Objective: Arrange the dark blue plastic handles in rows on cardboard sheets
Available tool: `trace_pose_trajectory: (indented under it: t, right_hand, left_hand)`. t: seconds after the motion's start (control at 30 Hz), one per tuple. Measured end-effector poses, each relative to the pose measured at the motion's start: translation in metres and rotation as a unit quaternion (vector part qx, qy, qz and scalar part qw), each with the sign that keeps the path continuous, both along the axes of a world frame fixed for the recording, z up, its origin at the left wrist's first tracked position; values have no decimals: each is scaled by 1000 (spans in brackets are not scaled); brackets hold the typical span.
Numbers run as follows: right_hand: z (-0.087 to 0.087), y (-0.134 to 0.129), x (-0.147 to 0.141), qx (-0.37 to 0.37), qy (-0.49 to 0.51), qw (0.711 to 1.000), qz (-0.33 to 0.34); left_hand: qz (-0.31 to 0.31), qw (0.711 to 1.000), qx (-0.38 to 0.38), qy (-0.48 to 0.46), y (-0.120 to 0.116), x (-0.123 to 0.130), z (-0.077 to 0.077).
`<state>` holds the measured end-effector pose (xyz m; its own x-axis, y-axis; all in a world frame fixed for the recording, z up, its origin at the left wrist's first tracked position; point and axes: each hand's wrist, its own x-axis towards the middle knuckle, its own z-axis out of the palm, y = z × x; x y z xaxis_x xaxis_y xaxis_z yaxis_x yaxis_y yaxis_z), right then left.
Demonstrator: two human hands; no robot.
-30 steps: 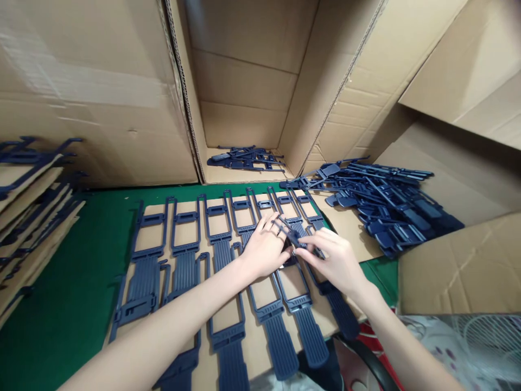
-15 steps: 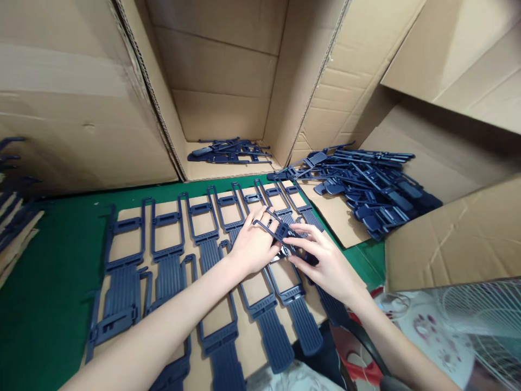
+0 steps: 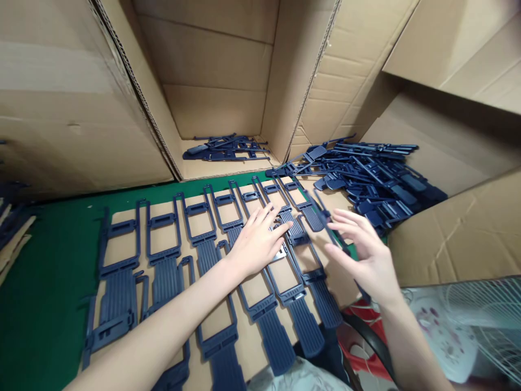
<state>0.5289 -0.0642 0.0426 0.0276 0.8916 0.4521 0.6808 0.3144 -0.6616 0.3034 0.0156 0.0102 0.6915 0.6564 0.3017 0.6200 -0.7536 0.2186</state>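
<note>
Rows of dark blue plastic brackets (image 3: pixel 254 293), each an open frame with a ribbed paddle, lie on a cardboard sheet (image 3: pixel 340 279). Over the middle of these rows is my left hand (image 3: pixel 254 239), palm down with its fingers spread. A shiny silver metal piece (image 3: pixel 280 253) shows just beside its thumb. My right hand (image 3: pixel 366 255) is off to the right, its thumb and fingers closed on another blue plastic bracket (image 3: pixel 321 212). That bracket is tilted, seen nearly edge-on and blurred, and the hand hides part of it.
A heap of blue brackets (image 3: pixel 378 179) lies at the right, and a smaller pile (image 3: pixel 228 149) sits inside an upright cardboard box (image 3: pixel 215 108). More cardboard stands at the left and right. The tabletop (image 3: pixel 49 304) is green. A white fan grille (image 3: pixel 484 320) is at lower right.
My right hand has moved right, away from my left hand, carrying the bracket with it. My left hand has stayed nearly in place, and the bracket has left its fingers.
</note>
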Motion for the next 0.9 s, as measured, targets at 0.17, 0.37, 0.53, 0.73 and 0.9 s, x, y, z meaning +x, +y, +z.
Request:
trace_pose_trajectory:
  t: [0.17, 0.37, 0.53, 0.73, 0.9]
  right_hand:
    - [-15, -11, 34, -85, -105, 989, -61]
    - [-30, -15, 34, -113, -150, 982, -24]
    - [-32, -11, 27, -108, -156, 981, -24]
    - [-38, -10, 25, -110, -161, 980, -24]
    - [-38, -10, 24, -112, -170, 979, -10]
  left_hand:
    - [-19, 1000, -3, 3, 1, 0, 1]
    - [-70, 998, 4, 2, 2, 1, -2]
    - [-91, 996, -7, 5, 2, 0, -5]
    - [-89, 996, -2, -12, 2, 0, -5]
    - [-86, 996, 13, -18, 2, 0, -5]
